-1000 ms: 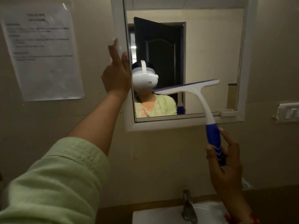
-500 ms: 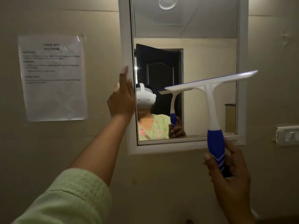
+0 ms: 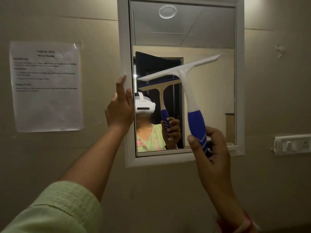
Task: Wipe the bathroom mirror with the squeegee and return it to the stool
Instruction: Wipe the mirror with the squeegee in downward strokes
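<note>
Right hand (image 3: 213,152): wrapped round blue grip of squeegee (image 3: 186,76), blade tilted above it, before mirror (image 3: 202,39); left hand (image 3: 120,108): fingers flat against frame's edge, bracing, clasping nothing; advice: press blade flush, level it, draw downward evenly; stool unseen.

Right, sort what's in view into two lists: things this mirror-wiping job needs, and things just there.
Part of the job:
white-framed wall mirror
white squeegee with blue handle, gripped by the right hand
left hand, resting on the mirror's left frame edge

Just there:
printed paper sheet taped to the wall
white wall switch plate
</note>
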`<move>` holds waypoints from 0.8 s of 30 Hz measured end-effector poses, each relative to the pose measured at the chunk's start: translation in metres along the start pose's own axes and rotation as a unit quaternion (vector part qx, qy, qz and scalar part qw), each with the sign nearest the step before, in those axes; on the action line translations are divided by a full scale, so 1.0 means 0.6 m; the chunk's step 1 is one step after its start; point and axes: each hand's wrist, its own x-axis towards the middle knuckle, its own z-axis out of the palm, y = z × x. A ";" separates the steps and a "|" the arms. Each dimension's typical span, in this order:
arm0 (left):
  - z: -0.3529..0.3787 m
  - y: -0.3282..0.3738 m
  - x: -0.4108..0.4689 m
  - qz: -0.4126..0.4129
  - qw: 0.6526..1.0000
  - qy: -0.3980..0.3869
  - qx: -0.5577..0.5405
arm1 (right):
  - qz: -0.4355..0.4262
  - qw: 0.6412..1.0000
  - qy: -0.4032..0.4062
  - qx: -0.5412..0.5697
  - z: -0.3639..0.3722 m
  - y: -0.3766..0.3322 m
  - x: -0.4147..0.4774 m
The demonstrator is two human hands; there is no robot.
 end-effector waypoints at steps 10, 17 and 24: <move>0.004 -0.005 0.000 0.001 1.000 0.008 -0.004 | 0.040 0.997 -0.001 0.067 0.030 -0.019 0.017; 0.002 -0.003 0.001 -0.004 1.000 -0.001 -0.011 | 0.057 0.997 0.009 0.047 0.033 -0.022 -0.013; 0.000 -0.008 -0.001 -0.002 1.000 0.000 -0.022 | 0.090 0.996 0.005 -0.007 0.008 -0.019 -0.014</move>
